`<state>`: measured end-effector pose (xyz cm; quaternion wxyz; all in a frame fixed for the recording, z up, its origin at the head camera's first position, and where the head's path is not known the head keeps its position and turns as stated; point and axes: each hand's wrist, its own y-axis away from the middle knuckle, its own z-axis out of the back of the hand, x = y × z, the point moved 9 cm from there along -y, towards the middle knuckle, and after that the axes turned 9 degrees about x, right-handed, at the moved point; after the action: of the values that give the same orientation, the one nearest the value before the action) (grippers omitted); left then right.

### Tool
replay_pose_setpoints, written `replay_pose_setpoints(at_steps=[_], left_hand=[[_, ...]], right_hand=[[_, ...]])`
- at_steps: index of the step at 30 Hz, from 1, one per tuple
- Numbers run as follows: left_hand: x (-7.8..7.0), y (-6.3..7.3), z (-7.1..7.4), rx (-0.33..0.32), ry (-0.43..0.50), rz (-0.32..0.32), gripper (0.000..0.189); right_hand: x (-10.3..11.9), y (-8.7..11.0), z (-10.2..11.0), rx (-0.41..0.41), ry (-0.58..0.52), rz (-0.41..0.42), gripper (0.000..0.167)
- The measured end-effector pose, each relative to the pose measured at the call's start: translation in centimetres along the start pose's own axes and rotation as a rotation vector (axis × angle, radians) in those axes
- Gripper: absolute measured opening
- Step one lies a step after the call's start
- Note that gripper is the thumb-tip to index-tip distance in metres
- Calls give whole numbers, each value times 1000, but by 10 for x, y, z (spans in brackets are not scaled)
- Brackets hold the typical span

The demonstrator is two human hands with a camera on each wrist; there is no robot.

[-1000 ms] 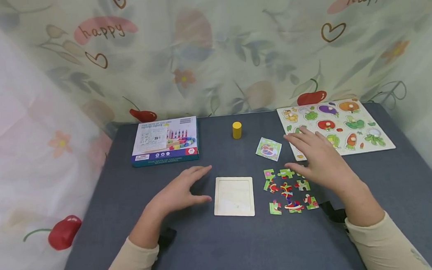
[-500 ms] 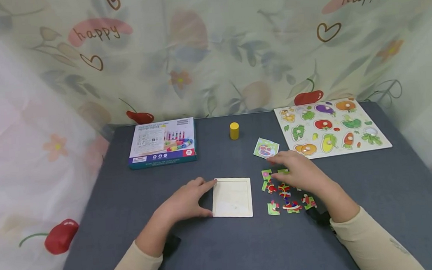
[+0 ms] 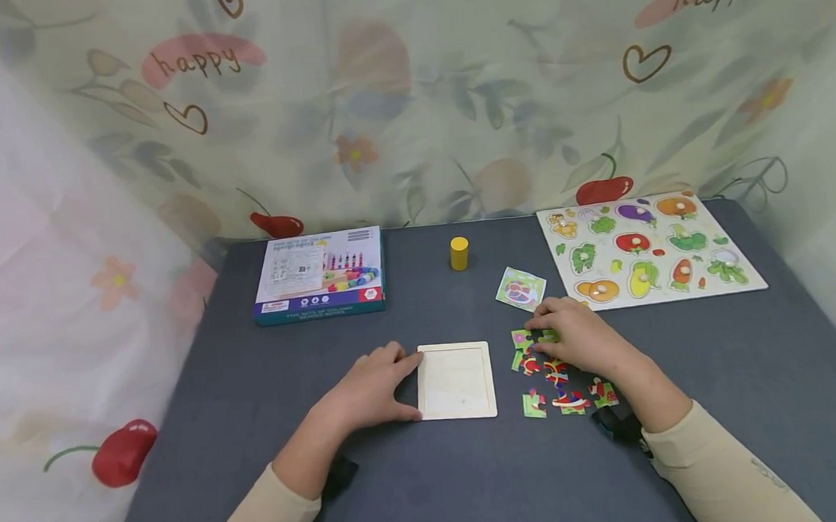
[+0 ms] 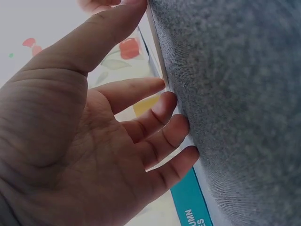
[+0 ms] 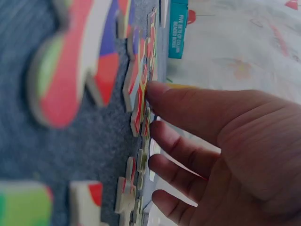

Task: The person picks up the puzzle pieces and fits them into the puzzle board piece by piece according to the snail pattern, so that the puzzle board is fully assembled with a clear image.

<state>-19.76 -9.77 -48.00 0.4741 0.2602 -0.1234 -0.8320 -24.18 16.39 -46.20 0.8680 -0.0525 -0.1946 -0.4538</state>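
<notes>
A square wooden tray (image 3: 456,380) with a raised rim lies in the middle of the table. At its left edge is my left hand (image 3: 374,387), with the index fingertip by the upper corner and the thumb by the lower one. In the left wrist view its other fingers (image 4: 171,129) rest low by the table. My right hand (image 3: 582,337) is over the upper puzzle pieces, thumb and fingertips down among them and spread apart; it hides some pieces. Several colourful jigsaw pieces (image 3: 570,402) lie loose right of the tray, also seen as pieces (image 5: 61,84) up close in the right wrist view.
A small picture card (image 3: 520,288) lies just beyond the right hand. Behind it stands a yellow cylinder (image 3: 459,254). A boxed bead set (image 3: 318,275) is at the back left, and a vegetable peg board (image 3: 650,251) at the back right. A patterned curtain (image 3: 410,134) hangs behind the table.
My left hand has moved right to the tray's left edge. My right hand has come down and left from near the peg board onto the upper puzzle pieces.
</notes>
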Motion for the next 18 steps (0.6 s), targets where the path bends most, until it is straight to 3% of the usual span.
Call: replay_pose_setpoints(at_steps=[10, 18], left_hand=[[1, 1, 2, 4, 11, -4, 91], [2, 0, -1, -2, 17, 4, 90]], right_hand=[[-3, -3, -1, -36, 46, 0, 27], [-1, 0, 11, -50, 36, -55, 26]])
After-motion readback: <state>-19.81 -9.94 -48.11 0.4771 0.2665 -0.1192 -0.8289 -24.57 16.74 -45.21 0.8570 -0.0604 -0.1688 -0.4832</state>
